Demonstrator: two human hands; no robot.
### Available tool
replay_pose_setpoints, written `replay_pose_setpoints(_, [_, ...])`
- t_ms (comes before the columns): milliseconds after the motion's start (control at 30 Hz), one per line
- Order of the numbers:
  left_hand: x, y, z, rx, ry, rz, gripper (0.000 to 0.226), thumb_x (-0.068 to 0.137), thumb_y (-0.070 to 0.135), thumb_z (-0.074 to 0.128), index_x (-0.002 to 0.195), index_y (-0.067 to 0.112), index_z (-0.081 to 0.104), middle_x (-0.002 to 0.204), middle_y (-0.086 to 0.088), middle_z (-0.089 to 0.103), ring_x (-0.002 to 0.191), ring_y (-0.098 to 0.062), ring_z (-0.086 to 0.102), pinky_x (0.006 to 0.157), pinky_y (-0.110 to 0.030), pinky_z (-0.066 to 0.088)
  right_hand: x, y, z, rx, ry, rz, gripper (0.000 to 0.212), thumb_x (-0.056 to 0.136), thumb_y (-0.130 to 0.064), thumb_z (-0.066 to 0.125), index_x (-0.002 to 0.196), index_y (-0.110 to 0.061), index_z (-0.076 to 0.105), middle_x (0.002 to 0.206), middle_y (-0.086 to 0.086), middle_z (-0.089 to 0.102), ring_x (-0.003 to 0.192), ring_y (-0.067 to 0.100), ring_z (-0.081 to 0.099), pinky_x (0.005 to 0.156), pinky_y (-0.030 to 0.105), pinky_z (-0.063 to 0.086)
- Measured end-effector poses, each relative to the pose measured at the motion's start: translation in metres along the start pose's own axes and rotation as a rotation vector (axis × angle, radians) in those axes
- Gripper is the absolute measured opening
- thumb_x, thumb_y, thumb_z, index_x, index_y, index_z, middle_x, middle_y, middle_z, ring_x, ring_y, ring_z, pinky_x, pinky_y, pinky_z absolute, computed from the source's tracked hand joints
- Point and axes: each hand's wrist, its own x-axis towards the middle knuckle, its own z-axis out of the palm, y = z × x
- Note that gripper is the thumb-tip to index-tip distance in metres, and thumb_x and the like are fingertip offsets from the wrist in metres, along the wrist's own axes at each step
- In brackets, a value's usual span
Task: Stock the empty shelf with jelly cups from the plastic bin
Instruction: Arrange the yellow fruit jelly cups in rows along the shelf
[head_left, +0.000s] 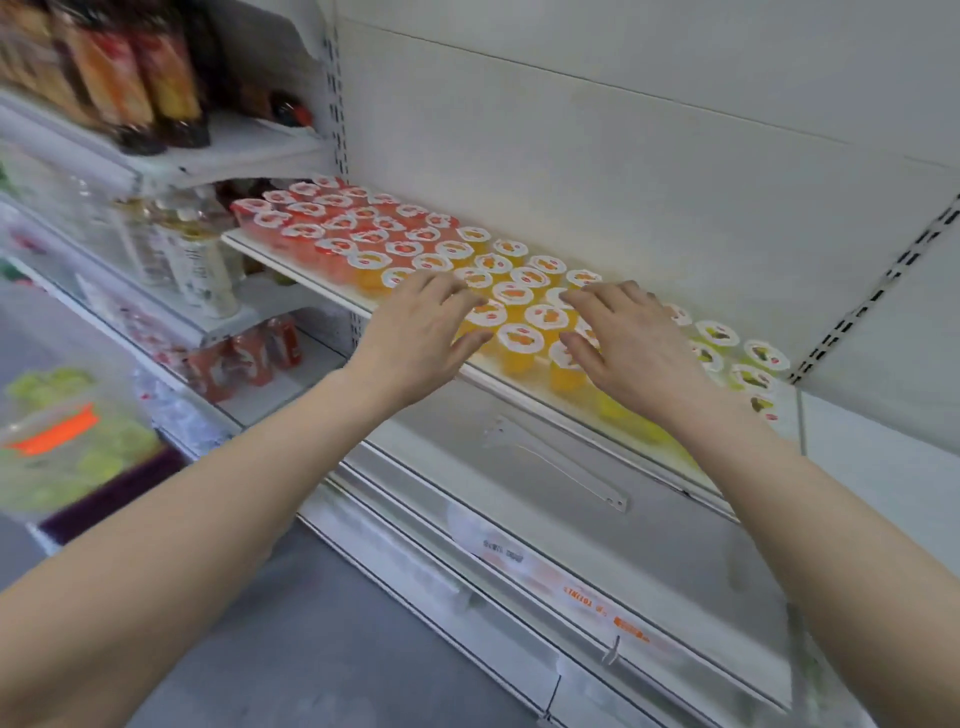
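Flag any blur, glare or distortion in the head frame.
Head view: even, soft lighting, no harsh glare; dark sauce bottles top left and clear plastic bin are motion-blurred; orange jelly cups between both hands stay fairly sharp; wide-angle bends the slotted shelf uprights.

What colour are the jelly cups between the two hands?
Orange-yellow jelly cups with white printed lids, clearest in the head view.

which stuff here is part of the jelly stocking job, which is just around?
Job: jelly cups on the shelf; plastic bin with green cups; left hand, right hand, both open over the orange cups.

Around: dark bottles, clear bottles, red packs.
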Motion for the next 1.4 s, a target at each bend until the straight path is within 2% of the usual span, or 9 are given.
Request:
replay_pose_setpoints(133, [-0.043,-0.070,-0.027,0.085,-0.027,-0.041,0.049,0.094,0.047,0.045,0.117,0.009,0.065,0.108,-0.010,0.063,0.102,-0.031,0.056,0.094,-0.039,0.042,0.043,-0.070,0.020,0.032,-0.004,-0.095,0.052,0.093,-0.044,0.037,0.126,-0.011,0.060,0.117,0.012,0.064,0.106,0.037,0.057,0.090,0.046,0.048])
replay_pose_setpoints(367, [-0.133,-0.177,-0.075,0.127,-0.107,-0.237,0.053,0.092,0.048,0.039,0.117,0.009,0.065,0.111,-0.011,0.064,0.104,-0.031,0.056,0.094,-0.043,0.046,0.106,-0.206,0.061,0.143,-0.015,-0.278,0.049,0.093,-0.040,0.041,0.126,-0.008,0.058,0.115,0.013,0.063,0.103,0.037,0.057,0.088,0.044,0.046])
replay_pose_setpoints(500, [-0.193,-0.228,-0.087,0.155,-0.111,-0.336,0.049,0.091,0.047,0.043,0.112,0.009,0.066,0.105,-0.010,0.065,0.098,-0.032,0.058,0.089,-0.042,0.048,0.134,-0.284,0.088,0.229,-0.077,-0.362,0.053,0.093,-0.042,0.037,0.130,-0.010,0.057,0.120,0.011,0.062,0.110,0.034,0.056,0.091,0.045,0.048])
replay_pose_setpoints(767, [-0.297,-0.315,-0.095,0.186,-0.196,-0.669,0.049,0.088,0.046,0.041,0.113,0.013,0.067,0.104,-0.009,0.066,0.099,-0.033,0.059,0.088,-0.042,0.048,0.191,-0.406,0.155,0.349,-0.175,-0.548,0.049,0.092,-0.039,0.042,0.126,-0.009,0.059,0.116,0.010,0.064,0.105,0.033,0.057,0.087,0.043,0.049])
replay_pose_setpoints(967, [-0.343,-0.383,-0.095,0.219,-0.206,-0.886,0.045,0.090,0.042,0.042,0.115,0.014,0.067,0.105,-0.009,0.066,0.100,-0.033,0.059,0.090,-0.040,0.048,0.252,-0.481,0.212,0.452,-0.262,-0.674,0.054,0.092,-0.041,0.037,0.128,-0.008,0.059,0.118,0.011,0.064,0.105,0.034,0.058,0.094,0.043,0.048])
replay_pose_setpoints(1067, [-0.353,-0.426,-0.083,0.208,-0.203,-0.995,0.033,0.093,0.030,0.060,0.121,0.013,0.065,0.113,-0.009,0.064,0.108,-0.034,0.055,0.093,-0.042,0.046,0.291,-0.516,0.247,0.490,-0.333,-0.718,0.052,0.092,-0.039,0.040,0.129,-0.007,0.058,0.120,0.012,0.063,0.108,0.034,0.057,0.095,0.041,0.045])
replay_pose_setpoints(1167, [-0.353,-0.467,-0.064,0.161,-0.223,-1.096,0.034,0.093,0.030,0.061,0.125,0.016,0.062,0.118,-0.006,0.061,0.113,-0.030,0.052,0.093,-0.040,0.046,0.331,-0.549,0.287,0.489,-0.447,-0.772,0.047,0.097,-0.030,0.050,0.139,-0.009,0.048,0.133,0.011,0.055,0.119,0.032,0.050,0.102,0.040,0.038])
replay_pose_setpoints(1233, [-0.352,-0.491,-0.048,0.146,-0.243,-1.125,0.034,0.093,0.029,0.061,0.125,0.017,0.062,0.118,-0.004,0.061,0.114,-0.029,0.052,0.092,-0.039,0.048,0.355,-0.571,0.314,0.467,-0.547,-0.791,0.049,0.099,-0.028,0.049,0.144,-0.012,0.041,0.141,0.008,0.049,0.126,0.028,0.043,0.105,0.036,0.034])
replay_pose_setpoints(1400, [-0.347,-0.538,-0.009,0.076,-0.280,-1.215,0.033,0.091,0.023,0.064,0.123,0.018,0.062,0.118,-0.003,0.060,0.115,-0.028,0.052,0.086,-0.043,0.053,0.397,-0.627,0.384,0.338,-0.836,-0.728,0.048,0.097,-0.021,0.052,0.142,-0.008,0.039,0.137,0.014,0.050,0.124,0.032,0.046,0.101,0.037,0.037])
